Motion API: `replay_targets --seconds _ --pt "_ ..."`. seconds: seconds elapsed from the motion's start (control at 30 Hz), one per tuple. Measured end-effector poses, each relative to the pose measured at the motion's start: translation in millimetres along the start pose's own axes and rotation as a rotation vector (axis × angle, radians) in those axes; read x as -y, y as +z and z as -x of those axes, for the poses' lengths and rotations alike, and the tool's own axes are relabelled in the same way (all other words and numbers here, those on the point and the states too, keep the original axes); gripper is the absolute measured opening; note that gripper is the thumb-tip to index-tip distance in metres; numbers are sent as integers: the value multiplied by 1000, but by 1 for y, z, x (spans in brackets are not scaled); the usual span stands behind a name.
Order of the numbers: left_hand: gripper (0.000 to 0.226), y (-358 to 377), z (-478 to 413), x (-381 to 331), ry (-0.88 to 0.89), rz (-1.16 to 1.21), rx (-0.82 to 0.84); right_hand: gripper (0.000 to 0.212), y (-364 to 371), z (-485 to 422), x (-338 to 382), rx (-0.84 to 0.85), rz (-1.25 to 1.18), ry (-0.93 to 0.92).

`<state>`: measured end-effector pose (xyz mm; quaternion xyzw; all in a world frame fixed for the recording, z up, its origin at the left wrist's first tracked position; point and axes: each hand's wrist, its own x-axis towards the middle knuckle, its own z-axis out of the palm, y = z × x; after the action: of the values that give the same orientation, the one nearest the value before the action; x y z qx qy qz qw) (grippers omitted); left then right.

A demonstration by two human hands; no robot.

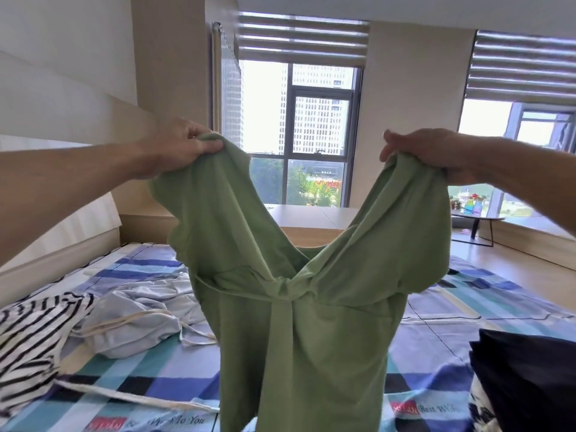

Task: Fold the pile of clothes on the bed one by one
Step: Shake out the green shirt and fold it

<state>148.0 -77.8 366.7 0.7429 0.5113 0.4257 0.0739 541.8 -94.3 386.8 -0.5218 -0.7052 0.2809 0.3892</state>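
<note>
A light green garment (311,322) with a deep V neck and a knotted tie at the waist hangs in the air over the bed. My left hand (177,148) pinches its left shoulder and my right hand (433,154) pinches its right shoulder, both raised at chest height and spread apart. The hem drops out of view at the bottom. On the bed to the left lie a pale blue-white garment (140,319) with cream drawstrings and a black-and-white striped garment (34,335). A dark folded piece (526,378) lies at the lower right.
The bed sheet (156,385) is a blue, teal and white plaid. A wooden headboard (62,244) runs along the left. Beyond the bed stand a low wooden ledge (311,219) under the window and a small dark table (480,222) at the right.
</note>
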Motion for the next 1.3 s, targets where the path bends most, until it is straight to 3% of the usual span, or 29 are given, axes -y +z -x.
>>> replay_targets --seconds 0.1,0.17,0.23,0.3,0.37,0.43,0.6,0.63,0.7,0.77,0.83,1.03,1.17,1.23,1.3 --pt "19 -10 0 5 -41 88 -13 82 -14 11 6 303 64 -64" --pt "17 -16 -1 10 -103 215 -40 87 -26 14 8 491 137 18" --pt "16 -20 -3 13 -131 279 -42 88 -35 15 9 537 232 84" --pt "21 -23 -5 12 -118 315 -79 88 -41 13 10 431 292 40" --pt "23 -29 -6 9 -90 318 -137 95 -42 8 11 207 250 -63" --pt "21 -31 -4 8 -67 203 -97 103 -42 4 9 71 178 -119" --pt "21 -16 0 -7 -159 -83 12 122 -25 -2 3 -6 198 94" --pt "28 -9 0 -15 -237 -93 21 116 -17 -4 5 19 174 163" --pt "35 6 1 -31 -380 -101 81 75 4 -4 11 85 104 272" --pt "30 23 -1 -47 -419 -69 151 37 28 -3 22 160 2 294" --pt "24 39 -3 -64 -403 9 210 15 52 -4 34 225 -145 268" --pt "27 64 -9 -92 -185 259 372 13 108 1 67 237 -468 86" --pt "28 62 -6 -79 -97 606 440 18 107 9 79 252 -567 -28" --pt "26 64 -4 -67 2 577 468 21 106 6 76 201 -474 -97" --pt "41 65 -3 -61 51 452 412 22 105 -2 70 44 -389 -221"
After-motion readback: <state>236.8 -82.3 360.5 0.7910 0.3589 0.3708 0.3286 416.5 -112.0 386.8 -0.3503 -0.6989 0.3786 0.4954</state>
